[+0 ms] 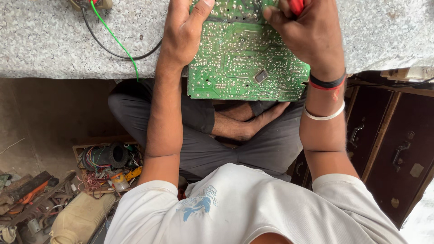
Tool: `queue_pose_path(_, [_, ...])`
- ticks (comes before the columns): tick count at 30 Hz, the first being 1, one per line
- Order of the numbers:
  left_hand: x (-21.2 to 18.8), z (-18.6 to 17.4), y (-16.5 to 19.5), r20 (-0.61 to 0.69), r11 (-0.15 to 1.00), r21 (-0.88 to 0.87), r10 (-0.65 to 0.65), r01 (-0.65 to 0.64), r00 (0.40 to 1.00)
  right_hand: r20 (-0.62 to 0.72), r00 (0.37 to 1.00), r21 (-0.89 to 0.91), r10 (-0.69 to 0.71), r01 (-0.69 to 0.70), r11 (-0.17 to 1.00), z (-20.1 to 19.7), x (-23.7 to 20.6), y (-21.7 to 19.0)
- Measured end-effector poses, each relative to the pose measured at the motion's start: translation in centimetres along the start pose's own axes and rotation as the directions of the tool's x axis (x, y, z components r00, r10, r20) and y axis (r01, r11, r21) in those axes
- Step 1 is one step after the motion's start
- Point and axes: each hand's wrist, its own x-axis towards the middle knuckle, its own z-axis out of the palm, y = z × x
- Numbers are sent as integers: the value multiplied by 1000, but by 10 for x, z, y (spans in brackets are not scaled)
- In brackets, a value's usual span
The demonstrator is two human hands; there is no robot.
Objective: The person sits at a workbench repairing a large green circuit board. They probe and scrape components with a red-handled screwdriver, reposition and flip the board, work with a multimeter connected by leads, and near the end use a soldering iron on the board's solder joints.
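Observation:
A green circuit board (246, 63), solder side up, lies on the speckled stone worktop (54, 36) and juts out over its near edge above my crossed legs. My left hand (183, 31) grips the board's left edge, thumb pressed on its top. My right hand (307, 34) is closed around a red-handled tool (296, 5) over the board's upper right corner; the tool's tip is hidden. Black, red and white bands circle my right wrist.
A black cable (113, 49) and a green wire (118, 43) run across the worktop at left. Below left, a wooden tray (106, 165) holds wire coils and small parts among scattered tools on the floor. Dark wooden drawers (389, 144) with metal handles stand at right.

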Motion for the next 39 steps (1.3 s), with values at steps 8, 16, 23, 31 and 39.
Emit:
queue_pose_path(8, [-1, 0, -1, -2, 1000, -7, -11, 11, 1000, -101, 965, -203, -243, 220, 954, 12, -2, -6])
queue_pose_path(16, [0, 2, -1, 9, 999, -44, 13, -12, 1000, -142, 983, -121, -115, 98, 988, 16, 0, -6])
queue_pose_path(23, [-1, 2, -1, 19, 997, -69, -18, 19, 1000, -126, 990, -24, -62, 59, 998, 14, -3, 2])
queue_pose_path(31, [-2, 1, -5, 18, 999, -53, 8, -7, 1000, -117, 993, 24, 15, -12, 1000, 12, -7, 13])
queue_pose_path(39, [-3, 1, -5, 54, 986, -162, 43, -34, 998, -141, 984, -104, -107, 92, 990, 15, -10, 15])
